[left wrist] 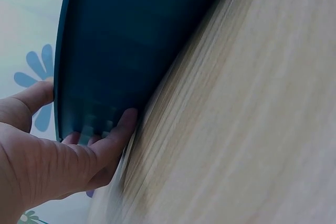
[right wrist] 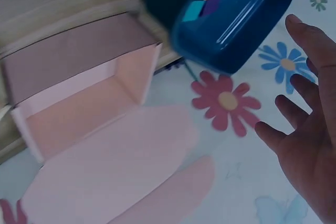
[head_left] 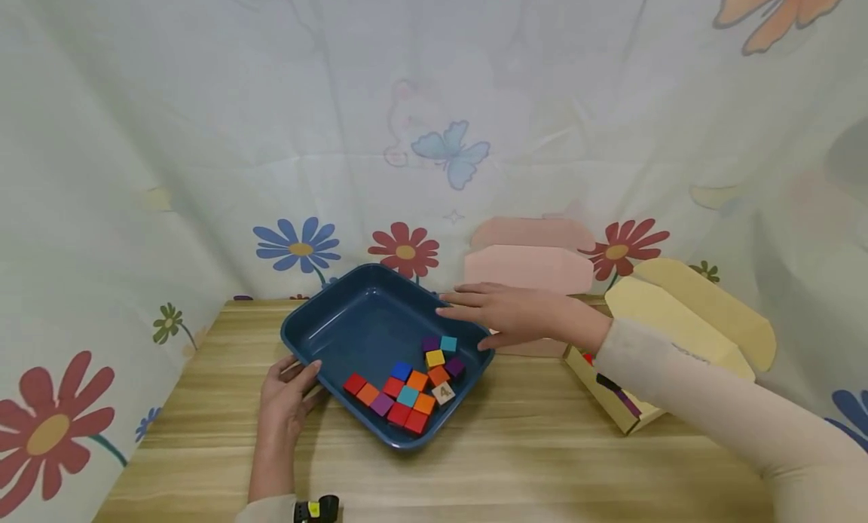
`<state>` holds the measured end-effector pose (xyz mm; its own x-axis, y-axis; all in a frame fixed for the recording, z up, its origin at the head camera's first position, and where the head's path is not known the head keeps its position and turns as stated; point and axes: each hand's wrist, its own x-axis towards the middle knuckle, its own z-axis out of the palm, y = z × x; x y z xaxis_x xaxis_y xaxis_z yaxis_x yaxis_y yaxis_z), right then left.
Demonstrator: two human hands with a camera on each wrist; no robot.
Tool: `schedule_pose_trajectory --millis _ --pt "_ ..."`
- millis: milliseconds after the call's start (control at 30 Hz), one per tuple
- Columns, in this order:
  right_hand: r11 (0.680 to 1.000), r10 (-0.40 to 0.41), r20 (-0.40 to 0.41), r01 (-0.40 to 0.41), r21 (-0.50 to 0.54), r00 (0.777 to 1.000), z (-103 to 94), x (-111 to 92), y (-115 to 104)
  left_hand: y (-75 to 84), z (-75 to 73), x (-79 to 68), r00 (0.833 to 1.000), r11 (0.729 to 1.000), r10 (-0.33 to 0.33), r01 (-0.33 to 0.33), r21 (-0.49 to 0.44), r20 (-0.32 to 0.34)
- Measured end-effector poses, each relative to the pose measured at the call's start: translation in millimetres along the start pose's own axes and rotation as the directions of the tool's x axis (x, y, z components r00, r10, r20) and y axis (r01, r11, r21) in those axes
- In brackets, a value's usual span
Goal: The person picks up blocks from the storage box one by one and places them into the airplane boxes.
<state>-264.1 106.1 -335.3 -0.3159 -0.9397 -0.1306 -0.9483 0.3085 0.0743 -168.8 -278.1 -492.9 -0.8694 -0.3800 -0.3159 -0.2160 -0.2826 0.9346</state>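
A dark blue tray (head_left: 339,323) is tilted, its left side raised off the wooden table. My left hand (head_left: 285,402) grips its left rim; the thumb lies at the rim and the other fingers reach under the base, as the left wrist view shows. Several coloured cubes (head_left: 407,396) lie gathered toward the near right side inside, red, orange, purple, blue and teal. Among them sits a plain wooden cube (head_left: 443,393) marked 4. My right hand (head_left: 511,312) has its fingers spread and overlaps the tray's right rim in the head view, holding nothing.
Behind my right hand stands a pink box (right wrist: 79,103) with its lid raised. To the right, partly behind my right sleeve, is an open yellow box (head_left: 603,399) with a few coloured pieces inside. A flower-printed cloth (head_left: 434,93) hangs behind the table (head_left: 542,448).
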Motion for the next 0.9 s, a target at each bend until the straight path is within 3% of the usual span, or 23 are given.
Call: schedule_pose_trajectory --millis 200,467,767,900 --pt "1.0 -0.025 0.069 0.024 0.008 0.997 -0.3 49.6 -11.6 1.2 0.1 0.7 1.0 1.0 -0.011 0.011 -0.001 0.002" --pt "0.989 -0.094 0.125 0.079 0.122 0.988 16.7 106.9 -24.4 2.7 0.3 -1.3 1.0 1.0 -0.011 0.011 0.007 0.002" --pt "0.984 -0.068 0.262 0.022 0.175 0.963 36.2 162.9 -41.6 -0.4 -2.6 -0.8 1.0 1.0 -0.013 0.013 0.018 0.009" --pt "0.984 -0.085 0.299 0.032 0.178 0.95 45.4 181.4 -46.4 0.8 -0.7 0.0 1.0 1.0 -0.02 0.02 0.013 0.016"
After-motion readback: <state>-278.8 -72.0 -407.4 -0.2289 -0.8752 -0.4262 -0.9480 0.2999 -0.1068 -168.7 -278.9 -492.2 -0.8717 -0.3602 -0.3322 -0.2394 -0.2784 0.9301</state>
